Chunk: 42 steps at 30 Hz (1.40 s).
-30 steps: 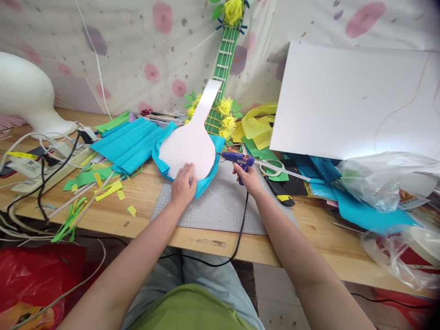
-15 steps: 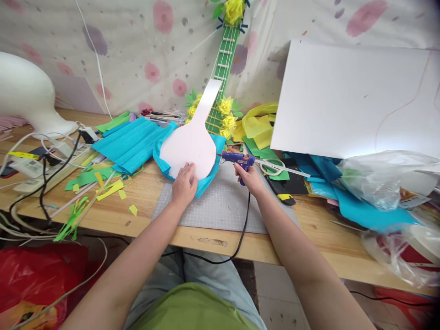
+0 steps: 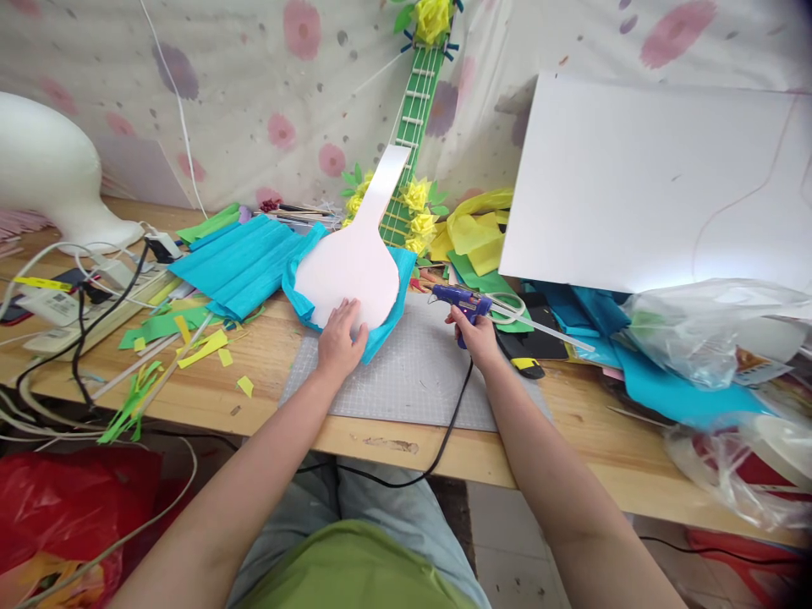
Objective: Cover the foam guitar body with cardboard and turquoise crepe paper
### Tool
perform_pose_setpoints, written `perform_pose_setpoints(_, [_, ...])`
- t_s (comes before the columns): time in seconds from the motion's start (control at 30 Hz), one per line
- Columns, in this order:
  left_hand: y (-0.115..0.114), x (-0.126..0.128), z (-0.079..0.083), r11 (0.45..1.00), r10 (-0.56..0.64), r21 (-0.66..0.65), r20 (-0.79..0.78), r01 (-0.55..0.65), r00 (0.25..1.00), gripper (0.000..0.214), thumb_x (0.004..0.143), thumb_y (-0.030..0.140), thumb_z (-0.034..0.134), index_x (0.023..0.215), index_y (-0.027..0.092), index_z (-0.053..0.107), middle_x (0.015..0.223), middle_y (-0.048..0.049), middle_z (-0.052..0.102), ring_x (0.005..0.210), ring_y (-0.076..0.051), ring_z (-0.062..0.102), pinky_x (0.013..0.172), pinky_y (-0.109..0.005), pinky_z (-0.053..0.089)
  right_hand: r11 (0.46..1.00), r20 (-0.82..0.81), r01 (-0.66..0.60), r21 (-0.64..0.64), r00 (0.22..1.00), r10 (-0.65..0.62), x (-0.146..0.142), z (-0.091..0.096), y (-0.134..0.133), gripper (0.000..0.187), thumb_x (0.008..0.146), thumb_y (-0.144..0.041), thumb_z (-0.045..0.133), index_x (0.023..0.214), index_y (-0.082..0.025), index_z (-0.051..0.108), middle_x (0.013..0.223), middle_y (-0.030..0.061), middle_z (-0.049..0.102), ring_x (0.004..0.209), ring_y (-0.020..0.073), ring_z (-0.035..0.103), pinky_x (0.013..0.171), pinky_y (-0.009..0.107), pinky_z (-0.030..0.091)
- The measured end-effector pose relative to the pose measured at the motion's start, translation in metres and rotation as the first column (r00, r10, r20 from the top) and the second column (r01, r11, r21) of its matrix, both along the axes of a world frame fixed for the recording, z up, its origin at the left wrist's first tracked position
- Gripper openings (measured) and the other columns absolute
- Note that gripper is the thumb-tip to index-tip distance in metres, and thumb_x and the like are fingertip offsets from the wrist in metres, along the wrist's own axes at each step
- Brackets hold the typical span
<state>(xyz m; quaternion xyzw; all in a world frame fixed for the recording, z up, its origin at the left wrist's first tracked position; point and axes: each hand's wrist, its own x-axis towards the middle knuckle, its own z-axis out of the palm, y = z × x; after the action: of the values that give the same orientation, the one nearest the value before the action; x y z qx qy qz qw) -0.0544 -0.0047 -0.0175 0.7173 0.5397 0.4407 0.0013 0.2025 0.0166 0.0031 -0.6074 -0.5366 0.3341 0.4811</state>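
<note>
A white lute-shaped board [image 3: 351,264] lies over blue crepe paper [image 3: 385,331], whose edge is folded up around its round part. My left hand [image 3: 341,338] rests flat on the board's lower part with the fingers stretched out. To the right, my right hand [image 3: 477,336] is wrapped round the handle of a blue hot glue gun [image 3: 461,299]. A glue stick [image 3: 551,327] sticks out of the gun's back. The nozzle points left and is apart from the board. Under all this lies a grey cutting mat [image 3: 406,385].
Behind the board leans a green paper instrument [image 3: 419,106] with yellow flowers. Scissors [image 3: 509,309] and a yellow-black cutter [image 3: 528,367] lie right. Folded blue crepe paper [image 3: 238,264], paper scraps [image 3: 206,345] and a power strip [image 3: 95,317] are left. The gun's black cord [image 3: 452,427] hangs over the table edge.
My right hand has drawn the hot glue gun away from the board's right edge, to the right and slightly down. My left hand stays on the board.
</note>
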Motion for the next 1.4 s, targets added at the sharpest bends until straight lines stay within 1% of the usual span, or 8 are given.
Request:
perform_pose_setpoints(0.13, [0.000,0.001,0.000,1.000,0.006,0.007,-0.001,-0.006,1.000,0.044,0.085,0.024,0.043,0.127,0.016,0.048,0.131,-0.0098,0.053,0.128,-0.022,0.042,0.109,-0.043,0.034,0.974,0.245,0.220,-0.049,0.948,-0.201,0.008,-0.010,0.010,0.051,0.064,-0.068,0.055,0.071,-0.018,0.061,0.063,0.0048,0.059,0.059,0.0183,0.054,0.058,0.030,0.040])
perform_pose_setpoints(0.27, [0.000,0.000,-0.001,1.000,-0.003,0.019,0.007,0.003,1.000,0.042,0.086,0.024,0.042,0.126,0.014,0.049,0.131,-0.0106,0.053,0.127,-0.022,0.043,0.108,-0.043,0.034,0.969,0.479,0.224,-0.106,0.865,-0.147,0.006,-0.013,0.014,0.057,0.066,-0.071,0.050,0.084,-0.018,0.061,0.077,0.0093,0.062,0.076,0.0252,0.059,0.067,0.034,0.041])
perform_pose_setpoints(0.43, [0.001,-0.003,-0.001,0.998,-0.045,0.046,0.048,0.043,0.998,0.042,0.085,0.015,0.035,0.124,0.013,0.050,0.128,-0.0111,0.055,0.125,-0.019,0.046,0.108,-0.040,0.036,0.956,0.729,0.267,0.121,0.630,-0.268,0.008,-0.001,-0.003,0.055,0.069,-0.062,0.055,0.095,-0.014,0.053,0.100,0.0161,0.060,0.099,0.0294,0.053,0.080,0.037,0.039])
perform_pose_setpoints(0.5, [0.000,-0.004,0.001,0.996,-0.072,0.064,0.072,0.067,0.995,0.043,0.085,0.012,0.032,0.123,0.014,0.051,0.127,-0.0099,0.056,0.124,-0.017,0.047,0.108,-0.038,0.036,0.961,0.795,0.266,0.081,0.564,-0.223,0.008,0.010,-0.016,0.047,0.070,-0.060,0.056,0.086,-0.016,0.053,0.094,0.0143,0.061,0.094,0.0283,0.054,0.076,0.035,0.040])
perform_pose_setpoints(0.6, [-0.001,-0.005,0.004,0.989,-0.130,0.079,0.094,0.122,0.987,0.043,0.085,0.012,0.032,0.124,0.015,0.049,0.125,-0.0081,0.058,0.122,-0.015,0.049,0.109,-0.037,0.035,0.962,0.776,0.140,-0.235,0.623,0.099,-0.004,0.027,-0.030,0.039,0.074,-0.059,0.052,0.067,-0.020,0.050,0.068,0.0053,0.060,0.070,0.0209,0.058,0.061,0.028,0.039])
perform_pose_setpoints(0.73, [-0.005,-0.002,0.008,0.971,-0.230,0.075,0.021,0.228,0.973,0.044,0.086,0.015,0.033,0.128,0.016,0.045,0.126,-0.0078,0.058,0.123,-0.015,0.048,0.109,-0.036,0.034,0.918,0.472,-0.213,-0.334,0.806,0.358,-0.042,0.034,-0.025,0.047,0.081,-0.061,0.041,0.062,-0.019,0.050,0.060,0.0024,0.060,0.051,0.0117,0.054,0.049,0.023,0.037])
perform_pose_setpoints(1.0, [-0.012,0.012,0.008,0.982,-0.183,-0.097,-0.240,0.164,0.953,0.082,0.071,0.042,0.064,0.138,0.012,0.029,0.140,-0.0143,0.042,0.132,-0.025,0.036,0.111,-0.042,0.029,0.929,0.161,-0.244,-0.277,0.942,0.296,-0.078,0.030,0.010,0.018,0.075,-0.024,0.049,0.059,-0.017,0.051,0.054,-0.0014,0.059,0.043,0.0066,0.050,0.041,0.017,0.037])
perform_pose_setpoints(1.4, [-0.012,0.012,0.008,0.984,-0.163,-0.113,-0.265,0.138,0.950,0.077,0.071,0.037,0.064,0.136,0.012,0.032,0.141,-0.0134,0.041,0.133,-0.023,0.034,0.113,-0.040,0.025,0.936,0.449,-0.135,-0.324,0.849,0.278,-0.084,0.029,0.013,0.024,0.077,-0.029,0.046,0.055,-0.018,0.050,0.044,-0.0014,0.054,0.044,0.0099,0.050,0.047,0.020,0.034])
